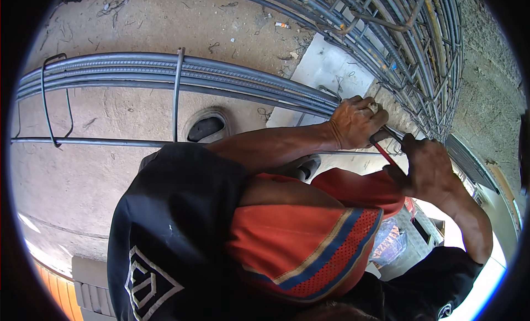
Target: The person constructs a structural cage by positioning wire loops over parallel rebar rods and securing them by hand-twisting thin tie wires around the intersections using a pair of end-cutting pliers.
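Observation:
A bundle of ribbed steel rebar (232,77) runs across from the left, with square stirrups (178,94) around it and a single lower bar (105,142). My left hand (358,122) is closed over the right end of this bundle, its fingers curled around the bars. Just right of it, my right hand (433,169) is wrapped around a red-handled hand tool (390,158), which looks like pincers. The tool's head lies close by my left fingers and is mostly hidden, so I cannot tell what it bites on.
A large stack of rebar cages (425,61) fills the upper right, beside a rough concrete wall (491,72). Under the bars lies a pale sheet (331,67) on the dusty floor. My sandalled foot (207,126) is below the bundle. A plastic bag (389,241) lies lower right.

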Demonstrator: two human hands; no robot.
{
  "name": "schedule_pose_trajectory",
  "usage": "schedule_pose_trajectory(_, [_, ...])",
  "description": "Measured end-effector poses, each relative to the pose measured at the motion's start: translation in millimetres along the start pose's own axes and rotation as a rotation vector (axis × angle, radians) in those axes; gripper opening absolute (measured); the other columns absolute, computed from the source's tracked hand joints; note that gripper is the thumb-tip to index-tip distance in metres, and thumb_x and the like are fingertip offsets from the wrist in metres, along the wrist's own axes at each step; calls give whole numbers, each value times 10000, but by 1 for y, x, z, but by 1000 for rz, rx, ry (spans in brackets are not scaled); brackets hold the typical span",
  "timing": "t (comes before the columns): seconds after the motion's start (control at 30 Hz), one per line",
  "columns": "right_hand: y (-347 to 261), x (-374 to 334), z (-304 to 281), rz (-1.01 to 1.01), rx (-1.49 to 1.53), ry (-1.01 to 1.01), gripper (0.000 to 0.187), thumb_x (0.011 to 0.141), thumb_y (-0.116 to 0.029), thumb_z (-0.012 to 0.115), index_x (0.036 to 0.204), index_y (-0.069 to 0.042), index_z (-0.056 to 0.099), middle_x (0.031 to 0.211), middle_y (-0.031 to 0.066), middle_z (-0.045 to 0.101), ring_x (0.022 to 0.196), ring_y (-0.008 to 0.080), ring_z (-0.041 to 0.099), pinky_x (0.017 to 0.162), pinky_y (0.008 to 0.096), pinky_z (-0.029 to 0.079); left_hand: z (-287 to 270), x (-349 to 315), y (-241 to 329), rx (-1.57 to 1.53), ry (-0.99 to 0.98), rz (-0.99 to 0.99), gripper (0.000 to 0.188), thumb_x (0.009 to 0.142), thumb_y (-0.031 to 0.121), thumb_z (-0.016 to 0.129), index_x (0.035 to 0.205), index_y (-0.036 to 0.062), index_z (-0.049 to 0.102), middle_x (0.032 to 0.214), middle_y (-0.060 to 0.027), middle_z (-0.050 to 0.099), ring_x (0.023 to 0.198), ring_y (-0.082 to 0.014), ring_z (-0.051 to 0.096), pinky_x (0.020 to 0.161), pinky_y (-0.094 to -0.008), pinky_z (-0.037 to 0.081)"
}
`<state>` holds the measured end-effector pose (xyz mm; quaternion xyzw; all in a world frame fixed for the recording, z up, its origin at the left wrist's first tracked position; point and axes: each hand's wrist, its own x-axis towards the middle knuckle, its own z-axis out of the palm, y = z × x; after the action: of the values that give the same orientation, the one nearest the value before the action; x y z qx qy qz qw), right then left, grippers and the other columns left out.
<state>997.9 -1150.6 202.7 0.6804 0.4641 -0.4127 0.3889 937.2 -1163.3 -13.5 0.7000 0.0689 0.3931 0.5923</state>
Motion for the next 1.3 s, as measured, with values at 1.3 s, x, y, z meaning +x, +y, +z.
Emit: schedule_pose_trajectory(1.3, [29,31,-10,154,576,-766,467,796,-274,652,1089,66,520,846,272,623,645,317,656,552,337,542,-21,29,20,-82,-499,-86,306,527,229,676,764,48,606,600,-139,611,572,-312,625,562,-402,507])
